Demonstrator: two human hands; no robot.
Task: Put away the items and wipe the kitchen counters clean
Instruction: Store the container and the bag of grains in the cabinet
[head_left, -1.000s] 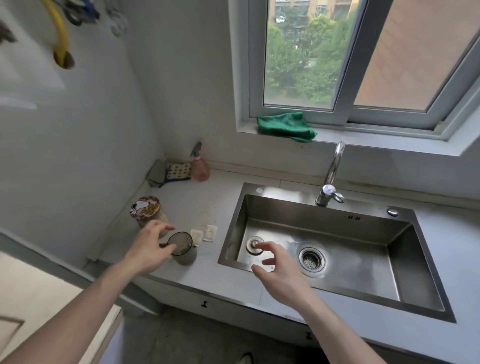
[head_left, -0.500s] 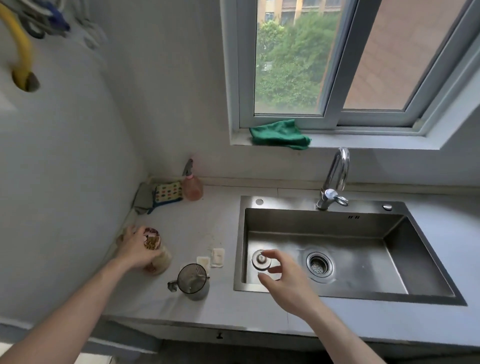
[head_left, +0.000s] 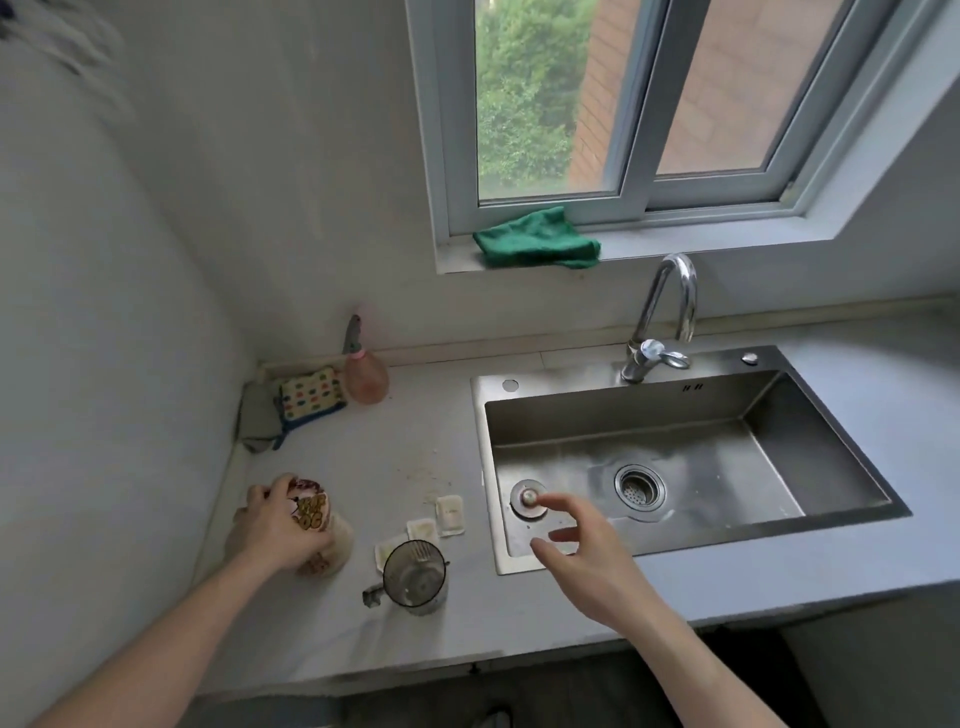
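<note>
Gripping the printed jar (head_left: 318, 525), the left hand (head_left: 278, 525) should lift straight; right hand (head_left: 587, 561) hovers open above the bench (head_left: 363, 639).

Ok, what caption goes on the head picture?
Left hand grips a cup; right hand hovers open by the sink.
</note>
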